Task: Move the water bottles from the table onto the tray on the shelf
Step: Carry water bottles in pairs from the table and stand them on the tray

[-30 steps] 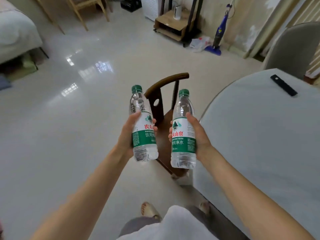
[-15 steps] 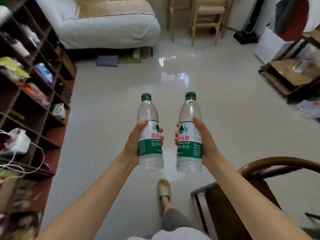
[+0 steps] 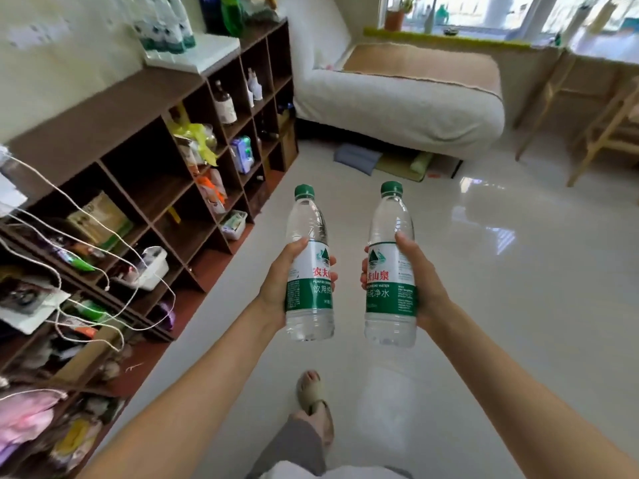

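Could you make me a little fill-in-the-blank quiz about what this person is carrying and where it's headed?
1. Each hand holds one water ____.
2. The caps on the left bottle and right bottle are ____.
3. The white tray sits on ____ of the brown shelf.

Answers: bottle; green; top

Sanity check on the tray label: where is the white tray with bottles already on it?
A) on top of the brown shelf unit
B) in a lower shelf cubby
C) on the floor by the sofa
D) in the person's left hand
A: the white tray sits on the top of the shelf unit, with bottles standing on it.
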The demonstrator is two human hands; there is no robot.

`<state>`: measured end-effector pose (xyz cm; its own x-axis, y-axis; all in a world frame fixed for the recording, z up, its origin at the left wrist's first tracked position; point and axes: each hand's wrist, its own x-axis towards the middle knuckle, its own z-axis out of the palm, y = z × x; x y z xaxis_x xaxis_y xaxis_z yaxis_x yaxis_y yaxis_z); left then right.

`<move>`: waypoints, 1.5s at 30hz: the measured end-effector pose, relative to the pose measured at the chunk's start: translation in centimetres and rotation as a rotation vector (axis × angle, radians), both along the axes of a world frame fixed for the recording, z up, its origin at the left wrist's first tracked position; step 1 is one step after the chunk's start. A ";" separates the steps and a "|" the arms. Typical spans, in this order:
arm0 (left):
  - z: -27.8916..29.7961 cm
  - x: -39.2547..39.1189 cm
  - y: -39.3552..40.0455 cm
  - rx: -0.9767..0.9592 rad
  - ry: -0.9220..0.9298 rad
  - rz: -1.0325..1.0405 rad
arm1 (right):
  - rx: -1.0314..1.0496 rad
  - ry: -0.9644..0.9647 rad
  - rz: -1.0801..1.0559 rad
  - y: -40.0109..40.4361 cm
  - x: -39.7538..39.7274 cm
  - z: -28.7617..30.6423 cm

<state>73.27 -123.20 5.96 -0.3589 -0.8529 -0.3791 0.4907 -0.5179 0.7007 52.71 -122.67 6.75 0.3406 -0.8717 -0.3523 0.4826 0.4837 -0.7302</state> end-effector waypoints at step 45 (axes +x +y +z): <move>3.3 18.7 -93.8 -0.044 -0.722 1.415 | -0.511 0.419 0.424 -106.1 21.9 5.6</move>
<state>91.97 -217.04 9.28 0.9365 -0.3420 -0.0782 0.1099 0.0744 0.9912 74.64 -228.77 12.40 0.6077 -0.7858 -0.1148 -0.0327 0.1197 -0.9923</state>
